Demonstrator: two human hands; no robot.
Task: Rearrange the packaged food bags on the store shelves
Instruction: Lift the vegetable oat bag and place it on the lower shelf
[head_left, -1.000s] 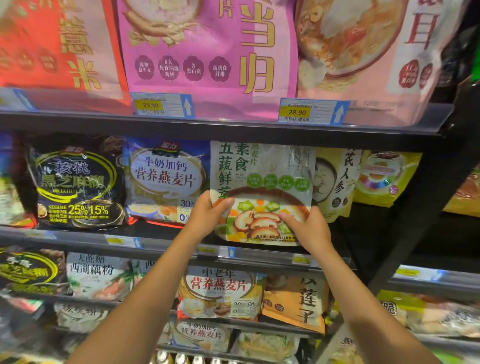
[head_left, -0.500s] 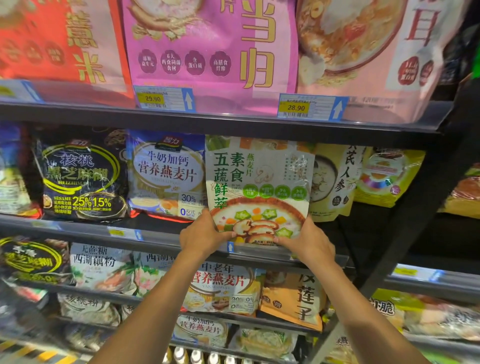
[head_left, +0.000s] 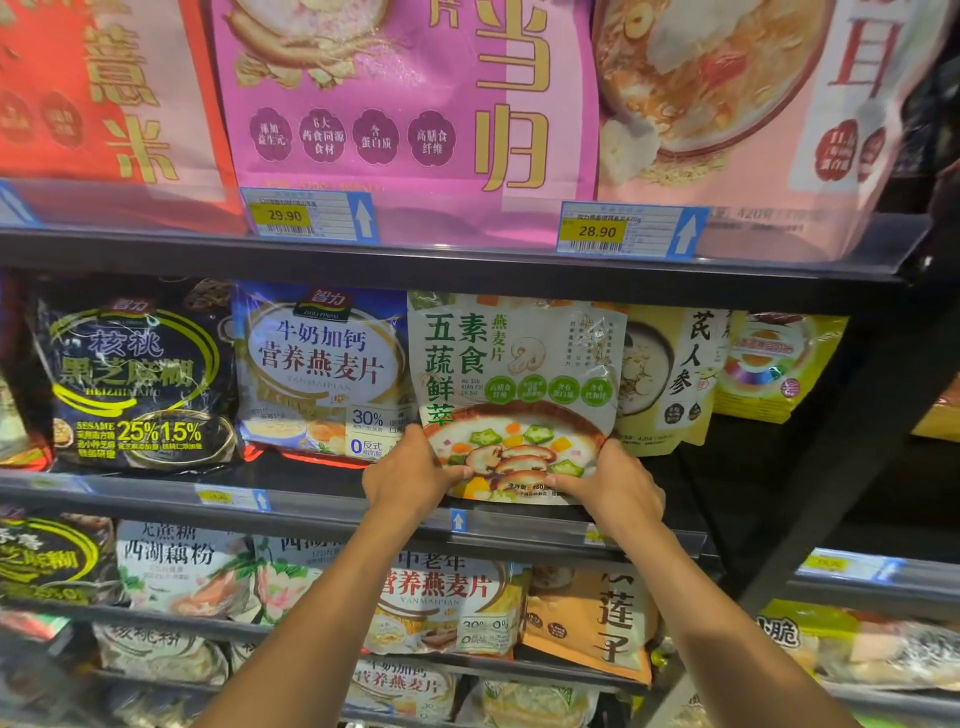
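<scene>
A white and green vegetable oatmeal bag (head_left: 519, 374) with a soup bowl picture stands upright on the middle shelf (head_left: 332, 506). My left hand (head_left: 410, 475) grips its lower left corner. My right hand (head_left: 613, 486) grips its lower right corner. The bag sits between a blue milk oatmeal bag (head_left: 322, 374) on its left and a yellow ginseng bag (head_left: 670, 374) on its right, overlapping both edges. The bag's bottom edge rests at the shelf front, partly hidden by my fingers.
A black sesame bag (head_left: 135, 379) stands far left on the same shelf. Large red, magenta (head_left: 405, 104) and pink bags fill the upper shelf, with price tags (head_left: 306, 215) below. More bags crowd the lower shelves (head_left: 447, 603). A dark gap opens right of the yellow bags.
The bag has gone deeper into the shelf and settled lower and more upright. Both hands slid down from its sides to its bottom corners.
</scene>
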